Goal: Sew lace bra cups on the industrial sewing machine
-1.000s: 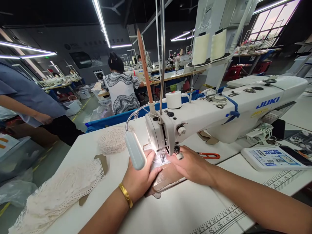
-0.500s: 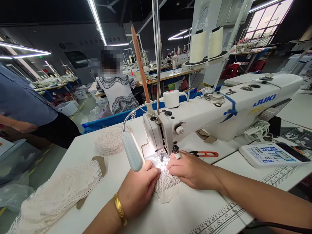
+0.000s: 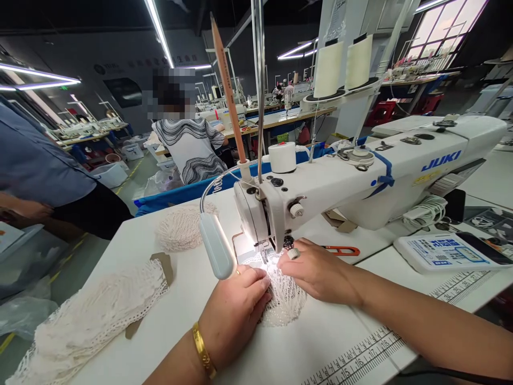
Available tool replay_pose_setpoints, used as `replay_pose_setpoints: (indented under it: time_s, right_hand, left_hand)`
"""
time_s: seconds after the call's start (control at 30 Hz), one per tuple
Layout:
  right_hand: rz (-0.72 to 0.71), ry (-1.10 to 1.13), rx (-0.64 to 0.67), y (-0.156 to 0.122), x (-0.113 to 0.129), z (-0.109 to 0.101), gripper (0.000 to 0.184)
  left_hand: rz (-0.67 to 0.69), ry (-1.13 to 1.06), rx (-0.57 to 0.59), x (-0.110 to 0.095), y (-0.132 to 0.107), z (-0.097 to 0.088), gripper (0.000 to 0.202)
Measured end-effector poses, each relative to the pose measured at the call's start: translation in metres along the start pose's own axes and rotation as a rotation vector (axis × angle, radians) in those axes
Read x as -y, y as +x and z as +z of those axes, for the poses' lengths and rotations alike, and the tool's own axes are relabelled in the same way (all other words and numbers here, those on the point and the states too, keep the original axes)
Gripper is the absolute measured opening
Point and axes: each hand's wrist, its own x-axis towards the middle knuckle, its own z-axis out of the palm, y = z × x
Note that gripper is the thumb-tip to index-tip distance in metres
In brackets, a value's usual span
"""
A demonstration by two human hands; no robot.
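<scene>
Lace piece [image 3: 286, 302] lies on the white surface [image 3: 320, 347], right under the needle end of the JUKI sewing machine [image 3: 360, 182]. On its left edge the left hand [image 3: 236, 310] curls down; whether that grip pinches the lace cannot be told. The right hand [image 3: 316, 270] rests on it, grip spread flat. Orange thread snips [image 3: 340, 249] lie beneath the machine's arm.
</scene>
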Motion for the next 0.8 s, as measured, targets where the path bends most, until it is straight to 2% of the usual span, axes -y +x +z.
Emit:
replay_pose_setpoints:
  time_s: [0.23, 0.47, 0.8]
  right_hand:
    - [0.077, 0.043, -0.062, 0.000, -0.002, 0.002, 0.025]
    - [-0.127, 0.130, 0.010, -0.003, 0.005, -0.005, 0.021]
    - [-0.085, 0.124, 0.008, -0.002, 0.005, 0.001, 0.022]
  left_hand:
    - [-0.048, 0.041, -0.006, 0.006, 0.000, -0.001, 0.017]
    - [0.046, 0.006, -0.009, -0.015, -0.001, -0.005, 0.020]
    - [0.026, 0.034, -0.051, -0.009, 0.002, -0.003, 0.023]
